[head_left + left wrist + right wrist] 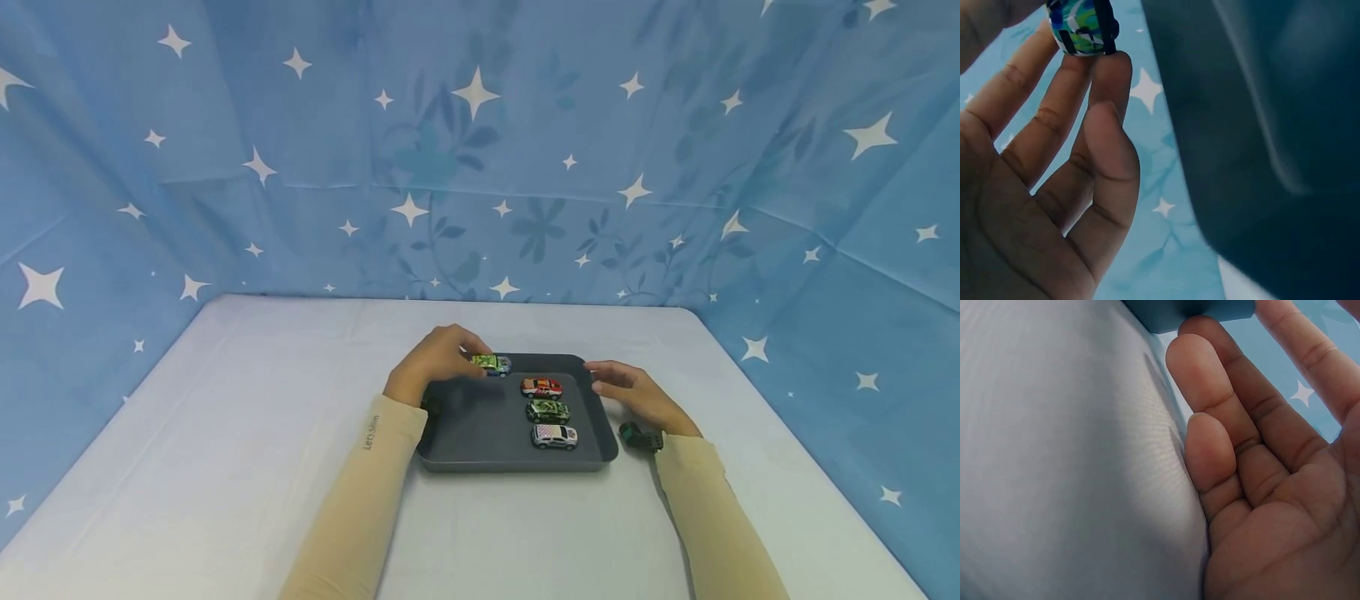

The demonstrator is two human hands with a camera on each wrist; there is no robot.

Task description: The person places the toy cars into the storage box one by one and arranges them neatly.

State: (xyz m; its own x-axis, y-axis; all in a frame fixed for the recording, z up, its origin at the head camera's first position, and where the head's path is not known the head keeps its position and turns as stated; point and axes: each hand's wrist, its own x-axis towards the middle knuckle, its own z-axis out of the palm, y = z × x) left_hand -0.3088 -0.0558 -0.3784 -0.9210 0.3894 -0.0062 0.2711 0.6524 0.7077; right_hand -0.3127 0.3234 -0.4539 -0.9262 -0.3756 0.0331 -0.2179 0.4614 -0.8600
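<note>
My left hand (pixel 437 358) pinches a green and blue toy car (pixel 495 364) over the back left of a dark grey tray (pixel 480 462). In the left wrist view, the car's patterned end (pixel 1082 25) shows between thumb and fingertips. Three more toy cars stand in the tray's right half, one behind another: a red and white car (pixel 541 387), a green car (pixel 547 411) and a white car (pixel 555 437). At the tray's right rim, my right hand (pixel 637 392) has its fingers loosely bent, fingertips right at the tray's outer wall (pixel 1191 312).
The tray sits on a white-covered table (pixel 225 433). Behind it and along both sides hangs a blue curtain (pixel 330 167) with white stars. A black wrist device (pixel 641 437) is at my right wrist, just off the tray's right side.
</note>
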